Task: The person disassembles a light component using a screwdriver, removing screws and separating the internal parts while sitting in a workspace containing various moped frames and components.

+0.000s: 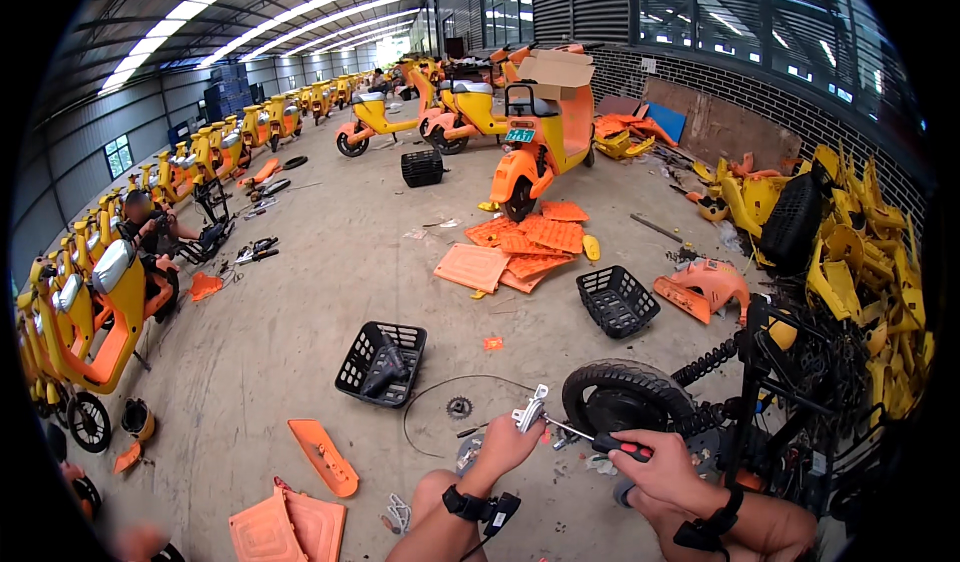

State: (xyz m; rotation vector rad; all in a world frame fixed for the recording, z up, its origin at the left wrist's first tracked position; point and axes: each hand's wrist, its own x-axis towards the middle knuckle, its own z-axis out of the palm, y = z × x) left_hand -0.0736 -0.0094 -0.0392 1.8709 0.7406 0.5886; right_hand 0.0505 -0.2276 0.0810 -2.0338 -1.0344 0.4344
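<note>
Warehouse floor (300, 292), scooters around. Left hand (508, 444) grips bracket (530, 409); right hand (655, 462) clenches screwdriver (600, 439), lower centre.

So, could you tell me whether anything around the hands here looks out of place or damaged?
Yes. The scooter beside the right hand is stripped to its bare black frame, and orange panels lie loose on the floor. A black basket lies tipped over. The left hand holds a small metal part.

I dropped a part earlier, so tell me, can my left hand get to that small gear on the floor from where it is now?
Probably yes. The small gear lies on bare concrete just beyond the left hand, nothing between, but that hand's grip is on a metal bracket.
</note>
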